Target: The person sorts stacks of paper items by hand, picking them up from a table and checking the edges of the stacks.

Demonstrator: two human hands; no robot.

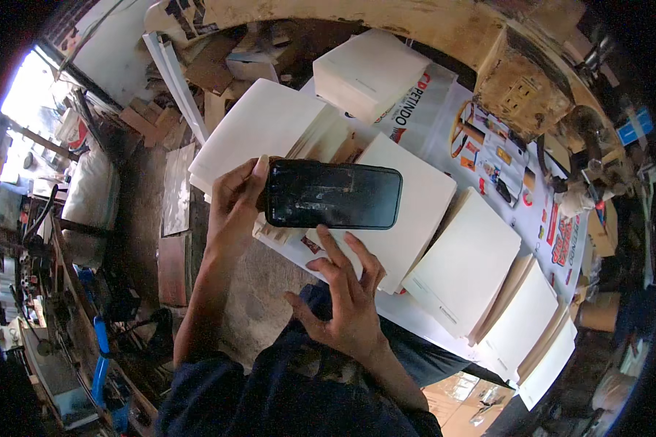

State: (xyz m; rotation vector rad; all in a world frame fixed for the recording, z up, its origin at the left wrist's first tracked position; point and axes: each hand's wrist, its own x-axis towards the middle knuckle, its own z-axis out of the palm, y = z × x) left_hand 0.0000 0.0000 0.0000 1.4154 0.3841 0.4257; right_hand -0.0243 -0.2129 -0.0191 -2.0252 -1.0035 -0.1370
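A black smartphone (334,195) lies sideways in my left hand (238,200), which grips its left end with the thumb on top. The phone's screen is dark with faint reflections. Just below its lower edge is my right hand (342,295), fingers spread and bent, holding nothing; its fingertips come near the phone, and I cannot tell whether one touches it. Beneath the phone are stacks of white paper sheets, one large white stack (415,197) to its right and another white stack (259,124) behind my left hand.
More paper stacks (465,266) fan toward the lower right on a table covered with a printed banner (437,109). A white block of paper (372,69) stands at the back. Cardboard pieces (211,69) lie at the far left. A blue-handled object (100,357) is at lower left.
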